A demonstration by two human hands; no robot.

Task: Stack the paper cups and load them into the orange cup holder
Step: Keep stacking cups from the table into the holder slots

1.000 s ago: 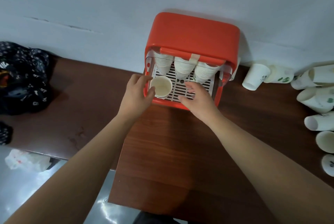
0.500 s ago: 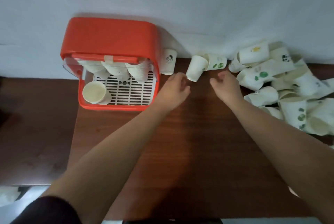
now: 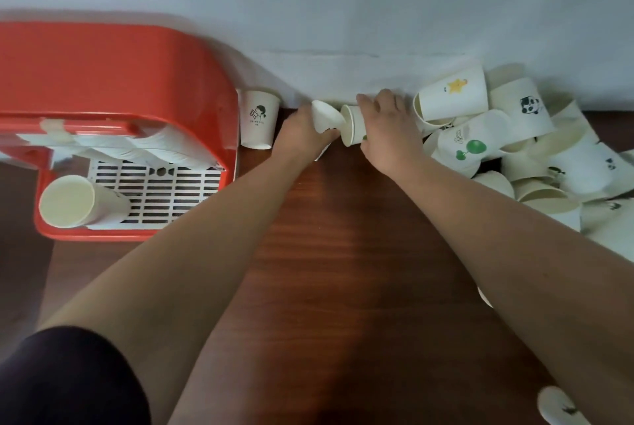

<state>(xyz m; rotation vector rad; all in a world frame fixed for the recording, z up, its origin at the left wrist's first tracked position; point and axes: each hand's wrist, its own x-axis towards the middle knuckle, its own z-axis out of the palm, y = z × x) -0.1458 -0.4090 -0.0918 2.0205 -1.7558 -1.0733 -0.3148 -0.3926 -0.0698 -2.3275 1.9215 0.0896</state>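
The orange cup holder (image 3: 113,57) stands at the left against the wall, with stacks of white cups hanging inside it and one paper cup (image 3: 70,201) lying on its white grille. By the wall in the middle, my left hand (image 3: 302,135) grips a white paper cup (image 3: 324,116), bottom end pointing right. My right hand (image 3: 387,129) grips a second cup (image 3: 353,126) lying on its side, its mouth facing left toward the first cup's bottom. The two cups meet at that point.
An upright printed cup (image 3: 259,117) stands beside the holder's right wall. A heap of several loose paper cups (image 3: 507,136) fills the right side of the brown wooden table (image 3: 343,270). One more cup (image 3: 559,405) lies at the bottom right edge.
Both hands left the holder and moved right to the cups by the wall. Each hand has taken hold of a cup and brought the two together. The view has shifted right.
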